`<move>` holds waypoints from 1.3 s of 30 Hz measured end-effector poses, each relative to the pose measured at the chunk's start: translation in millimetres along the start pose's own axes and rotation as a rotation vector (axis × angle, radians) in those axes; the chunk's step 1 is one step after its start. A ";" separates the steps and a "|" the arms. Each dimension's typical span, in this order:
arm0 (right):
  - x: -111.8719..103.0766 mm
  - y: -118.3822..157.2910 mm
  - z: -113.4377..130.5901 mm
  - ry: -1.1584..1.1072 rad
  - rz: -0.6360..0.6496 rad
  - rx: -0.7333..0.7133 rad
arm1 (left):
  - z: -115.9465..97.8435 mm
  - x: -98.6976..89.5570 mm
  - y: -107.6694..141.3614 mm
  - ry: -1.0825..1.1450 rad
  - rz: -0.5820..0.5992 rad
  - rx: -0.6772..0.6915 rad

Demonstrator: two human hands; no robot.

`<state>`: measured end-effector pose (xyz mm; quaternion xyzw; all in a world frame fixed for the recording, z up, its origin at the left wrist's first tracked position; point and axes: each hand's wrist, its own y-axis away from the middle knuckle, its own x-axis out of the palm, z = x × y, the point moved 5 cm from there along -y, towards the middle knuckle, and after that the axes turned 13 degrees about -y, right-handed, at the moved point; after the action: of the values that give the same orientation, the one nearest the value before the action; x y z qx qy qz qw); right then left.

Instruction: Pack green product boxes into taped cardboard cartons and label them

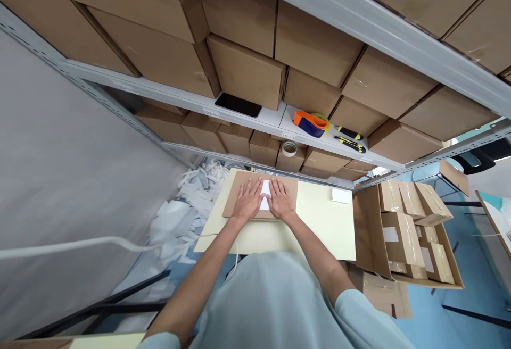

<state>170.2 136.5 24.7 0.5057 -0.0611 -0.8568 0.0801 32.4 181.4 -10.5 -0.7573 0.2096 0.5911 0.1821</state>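
A flat brown cardboard box [231, 205] lies on the pale yellow tabletop [323, 232] in front of me. On its upper face sits a white label [265, 204], partly covered by my thumbs. My left hand [249, 199] presses flat on the box at the label's left side, fingers stretched out. Mirroring it, my right hand [280, 198] lies flat along the label's right side with its fingers extended. Neither hand grips anything. A small white stack of labels or cards [340, 196] rests near the table's right back corner.
Shelves of cartons [319, 46] rise beyond the table, holding a black phone [238, 105], an orange-and-blue tape dispenser [311, 124], utility knives [350, 144] and a tape roll [289, 149]. Right stands a large open carton [367, 232] of boxes. Scrap paper [202, 187] piles up left.
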 end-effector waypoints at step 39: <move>-299.5 -117.9 -10.3 0.204 -0.511 0.037 | -116.6 -157.3 -141.4 0.369 -0.399 -0.132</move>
<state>312.9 311.4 254.4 0.5898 0.0609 -0.7926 -0.1421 169.6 256.0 173.6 -0.8887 0.0471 0.4081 0.2038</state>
